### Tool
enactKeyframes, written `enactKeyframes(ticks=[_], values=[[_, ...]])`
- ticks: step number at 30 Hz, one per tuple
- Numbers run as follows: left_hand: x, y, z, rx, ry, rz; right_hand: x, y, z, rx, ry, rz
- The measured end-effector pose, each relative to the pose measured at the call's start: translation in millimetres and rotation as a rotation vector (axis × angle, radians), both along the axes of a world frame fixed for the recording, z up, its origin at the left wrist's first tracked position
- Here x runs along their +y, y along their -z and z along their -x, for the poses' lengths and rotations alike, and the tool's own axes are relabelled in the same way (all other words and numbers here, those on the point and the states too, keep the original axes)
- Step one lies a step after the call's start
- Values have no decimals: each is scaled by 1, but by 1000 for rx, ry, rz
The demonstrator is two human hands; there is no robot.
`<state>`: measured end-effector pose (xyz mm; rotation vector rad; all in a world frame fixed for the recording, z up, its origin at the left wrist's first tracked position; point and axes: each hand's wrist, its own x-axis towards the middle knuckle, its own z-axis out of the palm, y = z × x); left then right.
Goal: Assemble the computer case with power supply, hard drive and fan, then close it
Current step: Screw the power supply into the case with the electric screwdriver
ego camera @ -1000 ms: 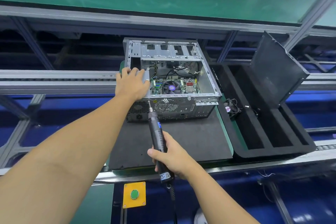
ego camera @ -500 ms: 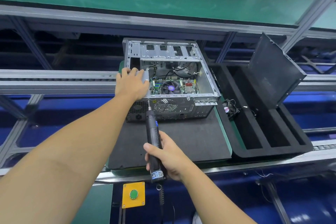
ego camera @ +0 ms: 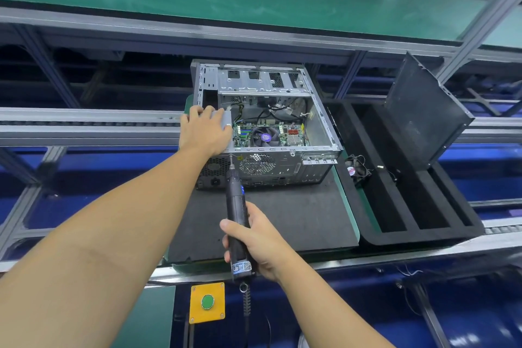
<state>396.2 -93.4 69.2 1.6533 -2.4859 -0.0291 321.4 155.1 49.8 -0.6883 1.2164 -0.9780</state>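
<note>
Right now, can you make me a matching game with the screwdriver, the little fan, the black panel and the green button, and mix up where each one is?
Things:
1. screwdriver
2. little fan
3. black panel
4. green button

Places:
A. on the yellow box
B. gripped in the right hand
C. propped up, tilted, in the foam tray
D. lying in that tray, next to the computer case

Pairs: 1-B, 2-D, 3-C, 4-A

One open grey metal computer case [ego camera: 285, 169], one black electric screwdriver [ego camera: 236, 206], one small black fan [ego camera: 356, 171], one black foam tray [ego camera: 418, 236], one black side panel [ego camera: 423, 113]
</note>
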Motion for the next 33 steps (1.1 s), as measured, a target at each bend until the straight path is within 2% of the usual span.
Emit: enactKeyframes(ticks=[12, 16, 20, 27, 33], values=[[-1, 2, 1, 8, -7, -6, -1, 0, 4, -28, -49, 4], [-2, 4, 0, 13, -10, -10, -1, 4, 4, 132, -47, 25], [-3, 4, -1, 26, -1, -20, -3, 1, 4, 40, -7, 37], [9, 2, -7, 57, 227, 2, 11, 4, 13, 41, -49, 87], [16, 1, -8, 28, 260, -56, 16, -3, 35, 47, 9, 128]])
